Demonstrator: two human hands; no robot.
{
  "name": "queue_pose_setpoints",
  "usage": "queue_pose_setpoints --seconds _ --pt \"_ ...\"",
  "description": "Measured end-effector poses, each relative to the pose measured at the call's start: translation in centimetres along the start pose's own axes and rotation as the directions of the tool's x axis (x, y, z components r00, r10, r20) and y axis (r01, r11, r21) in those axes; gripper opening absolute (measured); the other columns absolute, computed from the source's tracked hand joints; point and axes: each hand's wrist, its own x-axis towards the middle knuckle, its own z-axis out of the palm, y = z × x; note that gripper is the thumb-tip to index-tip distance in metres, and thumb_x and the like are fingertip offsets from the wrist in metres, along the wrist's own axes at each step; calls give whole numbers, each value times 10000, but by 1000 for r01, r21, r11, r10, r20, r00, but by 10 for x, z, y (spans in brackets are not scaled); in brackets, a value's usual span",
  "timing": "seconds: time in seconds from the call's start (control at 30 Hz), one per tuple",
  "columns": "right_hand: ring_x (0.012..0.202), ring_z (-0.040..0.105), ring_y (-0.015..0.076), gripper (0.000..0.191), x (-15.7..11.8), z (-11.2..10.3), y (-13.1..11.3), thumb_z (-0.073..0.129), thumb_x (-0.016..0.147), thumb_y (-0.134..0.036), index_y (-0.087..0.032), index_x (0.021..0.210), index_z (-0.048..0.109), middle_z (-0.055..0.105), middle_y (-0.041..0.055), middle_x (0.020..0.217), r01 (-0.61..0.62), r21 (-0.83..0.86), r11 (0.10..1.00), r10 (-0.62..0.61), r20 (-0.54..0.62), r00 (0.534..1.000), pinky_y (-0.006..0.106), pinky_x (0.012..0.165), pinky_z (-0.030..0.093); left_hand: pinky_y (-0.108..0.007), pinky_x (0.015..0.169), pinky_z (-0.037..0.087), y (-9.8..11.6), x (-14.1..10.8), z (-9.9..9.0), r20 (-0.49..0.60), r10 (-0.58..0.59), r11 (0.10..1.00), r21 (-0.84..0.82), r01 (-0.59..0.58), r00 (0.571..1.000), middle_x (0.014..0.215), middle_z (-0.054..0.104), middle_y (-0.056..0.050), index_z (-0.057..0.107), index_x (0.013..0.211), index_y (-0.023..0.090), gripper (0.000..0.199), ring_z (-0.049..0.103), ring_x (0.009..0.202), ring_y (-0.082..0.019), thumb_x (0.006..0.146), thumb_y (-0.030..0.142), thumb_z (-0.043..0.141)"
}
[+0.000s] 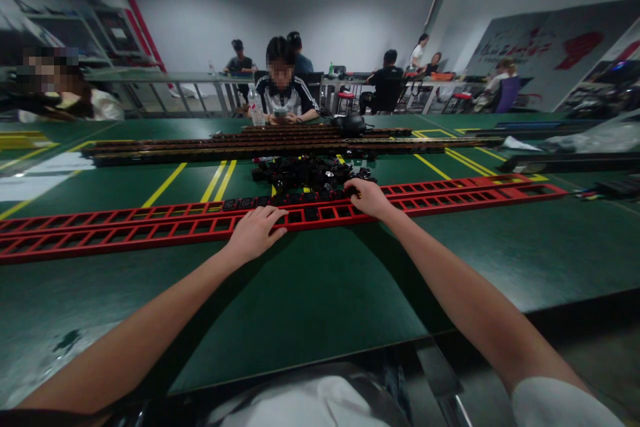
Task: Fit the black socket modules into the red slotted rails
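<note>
Hands apart at two red racks (333, 222), twelve o'clock of the wearer.
The left hand (256, 233) lies over the near one, fingers loosely spread; the right hand (367, 198), at its two o'clock, curls over the far one, grip cannot be told. Black parts (311, 213) sit in slots between them; a black pile (295, 175) lies beyond at twelve, ahead of dark strips (200, 147).

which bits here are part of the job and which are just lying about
Seemingly in the job:
- red slotted frames, with the left hand and right hand at them
- black pieces in the slots
- pile of black parts behind

Probably just lying about:
- long dark strips
- clear plastic bottle
- clear plastic bag
</note>
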Motion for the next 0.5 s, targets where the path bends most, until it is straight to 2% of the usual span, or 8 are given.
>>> queue_pose_setpoints --seconds 0.17,0.3,0.5 --pt "1033 684 237 344 0 -2 -5 564 805 -92 -196 1099 710 746 77 1109 -49 -41 998 50 21 999 343 959 523 -456 1039 488 0 0 0 -1 -6 1000 -14 6 1000 1377 634 -89 581 1399 243 427 590 1232 -297 1009 416 544" --pt "991 645 247 308 1 -4 -8 581 782 -92 -175 1047 713 724 100 1017 -48 -110 993 50 14 999 350 902 515 -462 1040 488 0 0 -1 5 -4 1000 -10 4 1000 1378 631 -93 576 1401 231 433 588 1237 -299 1015 420 534" --pt "952 656 232 225 2 -3 -1 568 751 -81 -164 931 674 731 103 1050 -25 44 999 27 -33 999 345 879 518 -474 1037 495 1 0 -2 4 1 1000 -11 -1 1000 1374 632 -96 573 1407 218 440 588 1235 -302 1017 416 529"
